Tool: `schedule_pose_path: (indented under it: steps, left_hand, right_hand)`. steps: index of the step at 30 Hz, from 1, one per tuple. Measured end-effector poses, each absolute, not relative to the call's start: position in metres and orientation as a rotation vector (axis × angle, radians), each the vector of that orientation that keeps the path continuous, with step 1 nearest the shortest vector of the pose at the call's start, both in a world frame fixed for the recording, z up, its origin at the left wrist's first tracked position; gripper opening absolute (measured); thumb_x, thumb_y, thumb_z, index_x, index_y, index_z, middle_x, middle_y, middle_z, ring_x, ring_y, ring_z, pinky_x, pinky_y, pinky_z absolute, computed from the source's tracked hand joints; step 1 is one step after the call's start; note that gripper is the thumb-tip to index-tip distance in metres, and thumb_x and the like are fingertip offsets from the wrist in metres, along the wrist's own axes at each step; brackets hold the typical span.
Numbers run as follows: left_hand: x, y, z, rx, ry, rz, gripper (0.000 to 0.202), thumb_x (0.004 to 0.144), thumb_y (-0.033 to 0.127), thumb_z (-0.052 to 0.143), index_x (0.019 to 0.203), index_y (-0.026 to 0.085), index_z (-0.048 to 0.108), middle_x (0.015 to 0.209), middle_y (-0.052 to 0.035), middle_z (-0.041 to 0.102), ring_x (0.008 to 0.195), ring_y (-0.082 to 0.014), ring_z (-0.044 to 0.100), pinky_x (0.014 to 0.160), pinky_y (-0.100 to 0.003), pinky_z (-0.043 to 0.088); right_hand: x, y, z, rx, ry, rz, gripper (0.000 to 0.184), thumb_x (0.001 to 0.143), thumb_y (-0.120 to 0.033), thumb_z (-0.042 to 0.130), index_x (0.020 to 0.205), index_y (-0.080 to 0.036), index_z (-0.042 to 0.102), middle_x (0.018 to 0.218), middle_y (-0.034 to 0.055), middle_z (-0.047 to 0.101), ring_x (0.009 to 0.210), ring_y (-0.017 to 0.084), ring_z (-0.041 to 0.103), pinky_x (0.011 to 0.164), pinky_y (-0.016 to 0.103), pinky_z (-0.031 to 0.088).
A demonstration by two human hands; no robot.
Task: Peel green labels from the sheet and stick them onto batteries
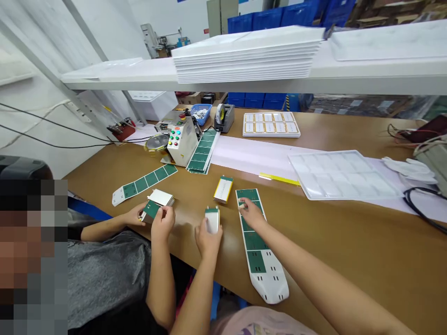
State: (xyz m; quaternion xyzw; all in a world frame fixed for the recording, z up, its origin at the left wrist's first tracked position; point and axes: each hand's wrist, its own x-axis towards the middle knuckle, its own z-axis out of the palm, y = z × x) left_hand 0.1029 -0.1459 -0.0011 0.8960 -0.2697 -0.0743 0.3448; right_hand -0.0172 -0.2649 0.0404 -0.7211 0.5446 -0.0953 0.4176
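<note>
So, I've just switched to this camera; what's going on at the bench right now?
The person wearing the camera has a flat white pack in the left hand. The right hand is at the upper part of a green-and-white strip; whether it grips anything is unclear. A second, yellow-edged pack lies between the strip and the co-worker. At the left, the co-worker's hands hold a green piece.

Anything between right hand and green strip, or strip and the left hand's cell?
Nothing visible. Right hand is over the strip; the yellow-edged stack sits beyond the straight line to the cell in the left hand.
</note>
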Motion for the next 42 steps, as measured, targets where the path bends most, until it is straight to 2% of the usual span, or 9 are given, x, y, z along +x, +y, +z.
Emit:
schedule_pose_path:
  steps: [5, 10, 15, 21, 26, 29, 34, 38, 42]
  left_hand:
    - [0.087, -0.084, -0.046, 2.521, -0.999, -0.199, 0.054, 0.062, 0.037, 0.056, 0.113, 0.024, 0.052, 0.086, -0.0073, 0.048, 0.088, -0.0213, 0.046, 0.081, -0.033, 0.037]
    - [0.080, -0.074, -0.055, 2.600, -1.008, -0.179, 0.058, 0.060, 0.033, 0.060, 0.117, 0.031, 0.049, 0.091, -0.0066, 0.049, 0.091, -0.0220, 0.043, 0.083, -0.037, 0.031]
    - [0.077, -0.072, -0.057, 2.583, -0.975, -0.216, 0.058, 0.062, 0.039, 0.061, 0.118, 0.034, 0.047, 0.098, -0.0054, 0.050, 0.094, -0.0203, 0.043, 0.089, -0.038, 0.026]
    - [0.079, -0.067, -0.061, 2.549, -0.994, -0.214, 0.055, 0.066, 0.040, 0.055, 0.120, 0.034, 0.045, 0.104, -0.0072, 0.049, 0.100, -0.0236, 0.042, 0.089, -0.039, 0.030]
    - [0.085, -0.071, -0.073, 2.511, -1.015, -0.285, 0.055, 0.066, 0.054, 0.048, 0.119, 0.041, 0.044, 0.107, -0.0050, 0.050, 0.103, -0.0249, 0.045, 0.088, -0.039, 0.036]
    - [0.087, -0.077, -0.077, 2.527, -1.033, -0.281, 0.054, 0.066, 0.056, 0.046, 0.118, 0.045, 0.042, 0.106, -0.0029, 0.050, 0.102, -0.0245, 0.046, 0.088, -0.038, 0.038]
    - [0.085, -0.082, -0.074, 2.548, -1.108, -0.238, 0.056, 0.067, 0.058, 0.041, 0.121, 0.043, 0.040, 0.104, -0.0054, 0.050, 0.102, -0.0263, 0.046, 0.087, -0.041, 0.037]
    - [0.084, -0.084, -0.069, 2.566, -1.128, -0.245, 0.056, 0.067, 0.058, 0.043, 0.120, 0.042, 0.040, 0.106, -0.0058, 0.049, 0.103, -0.0271, 0.045, 0.085, -0.042, 0.037]
    - [0.084, -0.090, -0.061, 2.573, -1.106, -0.239, 0.064, 0.060, 0.060, 0.051, 0.119, 0.037, 0.044, 0.103, -0.0071, 0.050, 0.098, -0.0284, 0.046, 0.084, -0.043, 0.039]
  right_hand:
    - [0.013, -0.275, 0.056, -2.203, 1.391, 0.100, 0.051, 0.081, -0.040, 0.021, 0.131, -0.038, 0.013, 0.111, 0.0012, 0.044, 0.090, 0.005, 0.046, 0.078, 0.015, 0.034]
    - [0.027, -0.271, 0.050, -2.351, 1.403, 0.374, 0.048, 0.083, -0.041, 0.009, 0.132, -0.039, 0.007, 0.115, 0.0031, 0.040, 0.096, 0.009, 0.047, 0.082, 0.021, 0.035]
    - [0.029, -0.266, 0.035, -2.408, 1.421, 0.372, 0.051, 0.084, -0.034, 0.007, 0.134, -0.035, 0.000, 0.114, 0.0058, 0.041, 0.090, 0.005, 0.048, 0.081, 0.019, 0.035]
    - [0.024, -0.270, 0.023, -2.336, 1.383, 0.258, 0.066, 0.074, -0.015, 0.021, 0.133, -0.037, 0.005, 0.106, 0.0039, 0.046, 0.080, 0.002, 0.048, 0.075, 0.015, 0.034]
    - [0.002, -0.291, 0.014, -2.128, 1.376, -0.124, 0.067, 0.072, -0.018, 0.025, 0.135, -0.029, 0.004, 0.105, 0.0009, 0.046, 0.065, -0.005, 0.043, 0.067, 0.007, 0.033]
    - [-0.040, -0.298, -0.006, -2.054, 1.503, -0.230, 0.064, 0.074, -0.025, 0.026, 0.135, -0.028, 0.007, 0.111, 0.0010, 0.043, 0.072, -0.004, 0.045, 0.068, 0.008, 0.035]
    - [-0.134, -0.280, -0.053, -2.005, 1.924, -0.245, 0.060, 0.077, -0.040, 0.019, 0.134, -0.023, 0.018, 0.124, 0.0063, 0.030, 0.101, 0.009, 0.043, 0.084, 0.023, 0.040]
    - [-0.174, -0.259, -0.073, -2.085, 2.108, -0.135, 0.056, 0.079, -0.042, 0.015, 0.131, -0.026, 0.025, 0.128, 0.0041, 0.026, 0.115, 0.016, 0.035, 0.094, 0.041, 0.032]
    - [-0.175, -0.253, -0.068, -2.169, 2.105, -0.117, 0.055, 0.079, -0.040, 0.015, 0.130, -0.025, 0.028, 0.129, 0.0045, 0.025, 0.115, 0.016, 0.034, 0.095, 0.041, 0.031]
